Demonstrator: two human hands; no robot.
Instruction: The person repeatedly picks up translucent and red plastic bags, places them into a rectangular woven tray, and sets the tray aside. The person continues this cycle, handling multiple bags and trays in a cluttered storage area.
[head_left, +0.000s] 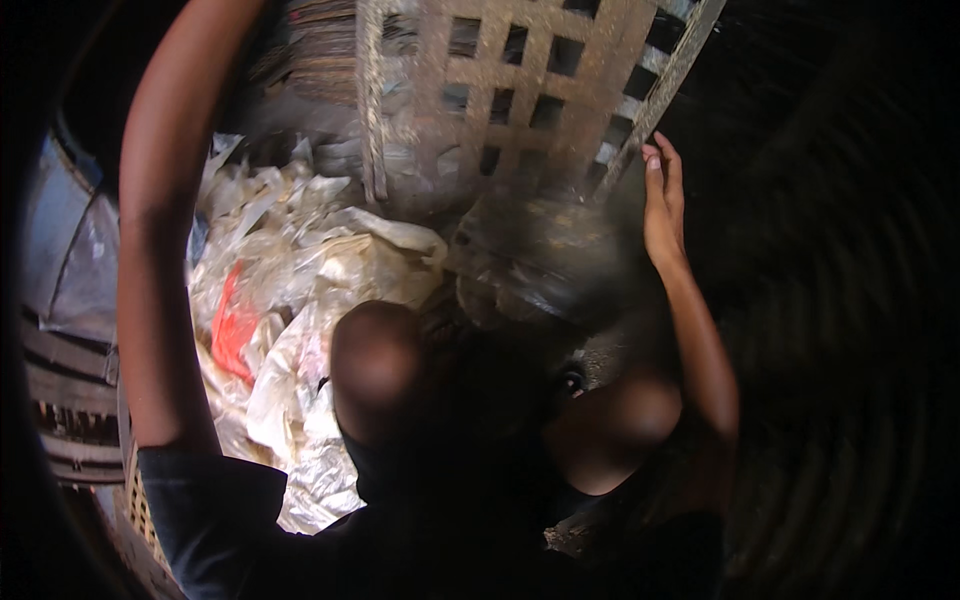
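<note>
My right hand (661, 202) reaches up along the right edge of a woven lattice basket (517, 71), its fingertips against the slanted rim strip; how firmly it holds is hard to see. My left forearm runs up past the top edge of the picture, so my left hand is out of view. Below the basket lies a dark, crumpled plastic sheet or bag (540, 247), partly in shadow. A large heap of whitish plastic bags and film (360, 262) spreads to the left, with a red plastic piece (236, 330) in it.
Behind the basket, at the top, is a stack of thin brown layers (322, 52). My bare knees jut up between the heap and my right arm. Far left are a bluish sheet (67, 225), dark slats (75, 367) and another lattice piece (142, 510). The right side is deep in shadow.
</note>
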